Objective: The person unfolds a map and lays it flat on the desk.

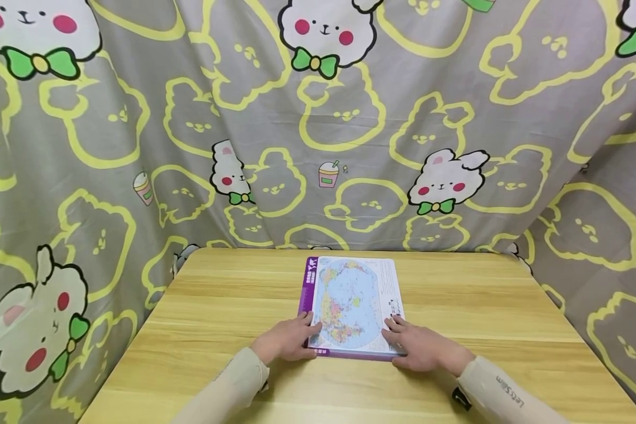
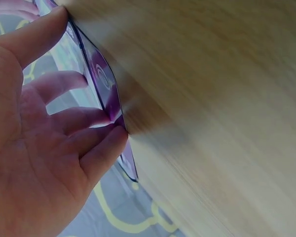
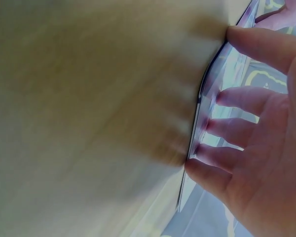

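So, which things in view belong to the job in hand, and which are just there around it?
Part of the job:
- purple-edged world map, lying face up
- left hand, touching its left side
- right hand, touching its right side

Just around it:
- wooden table, under the map
- patterned curtain, hanging behind the table

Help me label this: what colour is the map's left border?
Purple; the border shows best in the head view.

table (image 1: 217, 294) leaves room left and right of map board (image 1: 352, 306); curtain (image 1: 350, 129) blocks behind.
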Demonstrator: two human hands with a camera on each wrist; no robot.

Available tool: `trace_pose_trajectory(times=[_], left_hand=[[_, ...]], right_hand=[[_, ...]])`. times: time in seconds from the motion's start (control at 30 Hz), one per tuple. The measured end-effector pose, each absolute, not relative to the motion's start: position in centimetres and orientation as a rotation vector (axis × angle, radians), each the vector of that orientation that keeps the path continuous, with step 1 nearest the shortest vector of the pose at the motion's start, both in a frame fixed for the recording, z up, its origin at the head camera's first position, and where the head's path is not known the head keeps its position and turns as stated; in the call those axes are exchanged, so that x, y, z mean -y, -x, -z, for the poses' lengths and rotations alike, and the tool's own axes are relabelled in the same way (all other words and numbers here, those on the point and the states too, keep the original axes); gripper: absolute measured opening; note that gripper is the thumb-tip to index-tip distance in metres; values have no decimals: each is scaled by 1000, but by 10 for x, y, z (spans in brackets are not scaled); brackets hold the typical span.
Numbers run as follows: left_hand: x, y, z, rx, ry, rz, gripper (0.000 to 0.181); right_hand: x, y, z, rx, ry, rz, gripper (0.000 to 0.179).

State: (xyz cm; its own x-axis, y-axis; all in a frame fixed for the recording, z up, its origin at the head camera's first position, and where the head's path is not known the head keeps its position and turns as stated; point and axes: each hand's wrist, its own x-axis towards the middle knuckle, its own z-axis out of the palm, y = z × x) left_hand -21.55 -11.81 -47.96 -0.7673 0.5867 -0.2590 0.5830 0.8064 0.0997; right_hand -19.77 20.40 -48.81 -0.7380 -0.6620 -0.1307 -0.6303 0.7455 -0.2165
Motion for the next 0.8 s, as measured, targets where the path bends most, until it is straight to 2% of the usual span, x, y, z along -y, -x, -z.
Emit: trace_pose_trajectory(times=[0.8], left_hand=[[116, 211, 480, -2729, -915, 39, 64]], right_hand=[[-206, 206, 490, -2740, 997, 224, 62]])
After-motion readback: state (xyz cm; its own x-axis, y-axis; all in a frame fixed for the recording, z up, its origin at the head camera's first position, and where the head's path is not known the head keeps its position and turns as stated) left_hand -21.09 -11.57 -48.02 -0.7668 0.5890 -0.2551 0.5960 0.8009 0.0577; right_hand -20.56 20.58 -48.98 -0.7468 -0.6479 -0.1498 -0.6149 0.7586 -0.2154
